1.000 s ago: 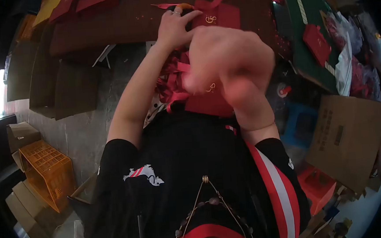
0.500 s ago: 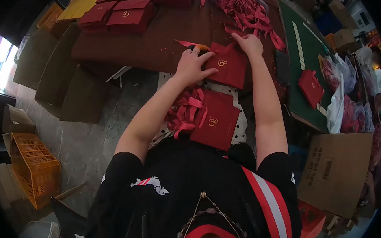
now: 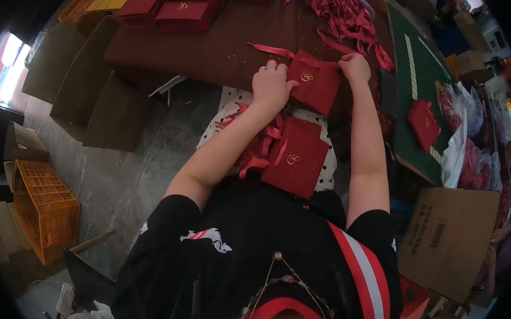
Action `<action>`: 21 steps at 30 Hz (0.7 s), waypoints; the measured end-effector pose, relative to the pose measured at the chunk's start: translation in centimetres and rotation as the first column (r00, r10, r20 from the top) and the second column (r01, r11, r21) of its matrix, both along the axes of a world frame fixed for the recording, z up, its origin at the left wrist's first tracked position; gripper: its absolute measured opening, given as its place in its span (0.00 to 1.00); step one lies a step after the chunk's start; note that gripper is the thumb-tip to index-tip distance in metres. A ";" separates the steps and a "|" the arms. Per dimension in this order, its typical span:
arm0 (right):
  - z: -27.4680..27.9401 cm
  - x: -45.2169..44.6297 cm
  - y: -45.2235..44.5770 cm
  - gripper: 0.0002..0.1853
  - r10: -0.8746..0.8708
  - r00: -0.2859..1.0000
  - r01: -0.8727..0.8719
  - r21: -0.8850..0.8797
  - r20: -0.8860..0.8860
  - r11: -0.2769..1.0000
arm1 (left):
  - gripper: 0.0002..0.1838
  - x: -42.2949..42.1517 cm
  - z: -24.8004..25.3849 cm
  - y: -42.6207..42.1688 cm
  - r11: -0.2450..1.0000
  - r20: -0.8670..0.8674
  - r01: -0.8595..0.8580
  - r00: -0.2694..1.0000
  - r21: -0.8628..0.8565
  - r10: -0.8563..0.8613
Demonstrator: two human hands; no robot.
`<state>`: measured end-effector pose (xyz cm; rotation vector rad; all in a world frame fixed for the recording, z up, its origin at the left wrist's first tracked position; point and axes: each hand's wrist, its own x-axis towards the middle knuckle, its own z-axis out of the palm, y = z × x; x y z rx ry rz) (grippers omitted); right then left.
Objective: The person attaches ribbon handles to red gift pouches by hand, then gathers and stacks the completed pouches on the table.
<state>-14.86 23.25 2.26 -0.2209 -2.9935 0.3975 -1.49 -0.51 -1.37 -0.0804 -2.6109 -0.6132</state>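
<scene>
"Bench point(image 3: 200, 51) first: brown, across the far side. What's round it?"

"Green top point(image 3: 404, 122) on the right, with a side bag point(image 3: 424, 125) on it. Cartons point(image 3: 119, 113) stand left, a printed box point(image 3: 445, 247) lower right, an orange crate point(image 3: 43, 219) lower left."

"On the bench?"

"Stacked bags point(image 3: 189, 11) far left; a ribbon heap point(image 3: 340, 14) far right, partly in clear plastic."

"Anything in the way?"

"The lap bag point(image 3: 297, 159), between body and bench. The left forearm point(image 3: 222, 147) hides some loose ribbons point(image 3: 259, 159) beside it."

"And the bag being handled?"

"That front bag point(image 3: 316, 93) lies at the bench's near edge, between the hands, gold print up."

"The hands?"

"Left hand point(image 3: 273, 88): thumb spread from the fingers, at the bag's left edge; I can't tell whether it grips anything. Right hand point(image 3: 356, 69): fingers bunched narrow, pinching a ribbon point(image 3: 319, 64) by the upper right corner."
</scene>
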 end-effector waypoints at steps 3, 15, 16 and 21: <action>-0.5 0.5 0.4 0.22 0.052 0.994 -0.071 -0.204 -0.095 0.976 | 0.23 0.2 -0.4 0.2 0.996 -0.045 -0.007 0.999 0.088 0.011; 2.2 11.3 -7.8 0.07 0.380 0.828 -0.549 -0.732 -0.413 0.403 | 0.21 -0.1 -0.4 -0.4 0.980 -0.031 0.029 0.999 0.196 -0.023; 1.2 11.3 -8.0 0.07 0.386 0.813 -0.582 -0.651 -0.436 0.488 | 0.20 -0.2 -0.5 -0.4 0.977 -0.017 0.028 1.000 0.210 -0.025; -1.1 11.4 -8.4 0.08 0.443 0.770 -0.599 -0.279 -0.460 0.751 | 0.15 -0.6 -0.4 -1.0 0.960 0.062 0.049 0.996 0.277 -0.068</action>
